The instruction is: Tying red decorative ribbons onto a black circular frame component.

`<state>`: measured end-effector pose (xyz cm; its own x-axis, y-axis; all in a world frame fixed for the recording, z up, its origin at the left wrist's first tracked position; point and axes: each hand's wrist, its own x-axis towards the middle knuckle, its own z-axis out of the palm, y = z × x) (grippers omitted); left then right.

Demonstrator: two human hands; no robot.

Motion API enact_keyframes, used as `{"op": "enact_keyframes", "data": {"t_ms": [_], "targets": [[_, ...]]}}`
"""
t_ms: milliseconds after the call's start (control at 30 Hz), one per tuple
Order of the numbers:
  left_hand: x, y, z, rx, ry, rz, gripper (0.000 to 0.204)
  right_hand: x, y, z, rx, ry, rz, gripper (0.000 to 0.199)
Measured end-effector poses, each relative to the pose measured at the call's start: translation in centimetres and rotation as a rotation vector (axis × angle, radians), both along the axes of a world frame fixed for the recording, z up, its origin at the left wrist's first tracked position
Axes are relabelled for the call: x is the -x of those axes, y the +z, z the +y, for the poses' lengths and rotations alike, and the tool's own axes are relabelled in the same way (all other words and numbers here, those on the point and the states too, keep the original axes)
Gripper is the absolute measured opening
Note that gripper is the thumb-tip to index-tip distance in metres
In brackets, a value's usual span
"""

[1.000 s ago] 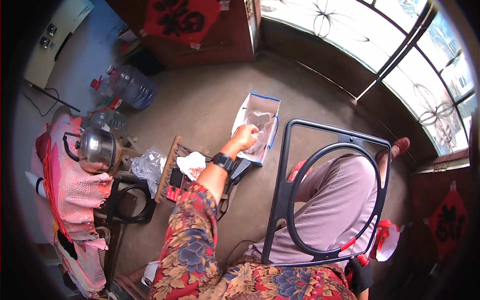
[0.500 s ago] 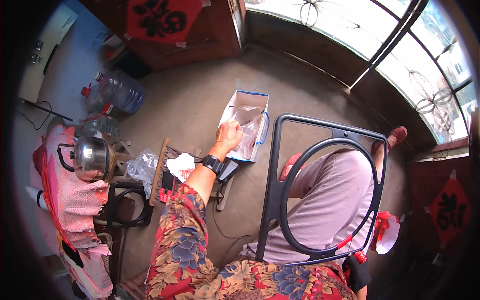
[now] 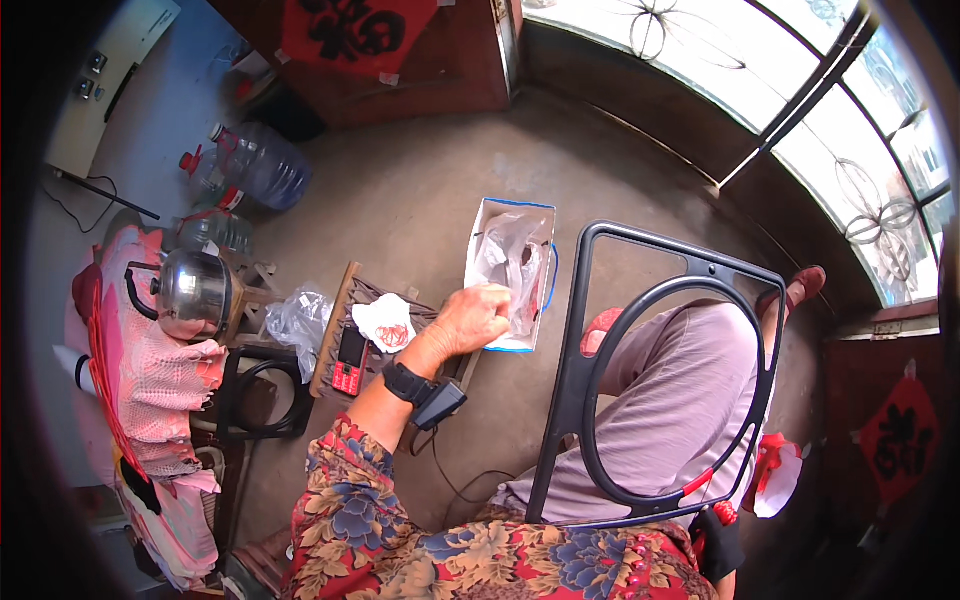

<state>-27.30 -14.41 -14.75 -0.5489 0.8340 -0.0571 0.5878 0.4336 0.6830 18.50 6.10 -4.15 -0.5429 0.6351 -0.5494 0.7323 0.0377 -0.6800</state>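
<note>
My left hand [image 3: 472, 320], with a black strapped device [image 3: 425, 397] on its wrist, has its fingers curled together at the near left side of an open white box [image 3: 510, 345] with blue edges. What the fingers hold, if anything, is hidden. A clear plastic bag [image 3: 505, 245] stands crumpled inside the box. Across my lap leans a black square frame [image 3: 565, 400] with a large round opening and a short red strip on its ring. Only a bit of my right hand [image 3: 727, 583] shows at the lower edge, beyond a black band; its fingers are hidden.
A small wooden stool [image 3: 340, 310] bears a white paper [image 3: 385, 322] with red strands and a red keypad phone [image 3: 348, 375]. Left stand a steel kettle [image 3: 195, 292], a clear bag [image 3: 298, 322] and another black frame [image 3: 295, 415]. Large plastic bottles [image 3: 265, 165] stand by the wall.
My left hand has drawn back out of the box toward me, and the plastic bag now stands higher inside it. The view has shifted slightly.
</note>
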Motion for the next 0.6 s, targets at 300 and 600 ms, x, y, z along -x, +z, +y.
{"op": "enact_keyframes", "data": {"t_ms": [300, 600], "targets": [[0.3, -2.1, 0.7, 0.227, 0.259, -0.216, 0.04, 0.1, 0.4, 0.1, -0.132, 0.188, -0.041, 0.011], [4.8, -4.7, 0.2, 0.035, 0.239, -0.8, 0.018, 0.3, 0.2, 0.6, 0.277, -0.249, -0.05, 0.003]]}}
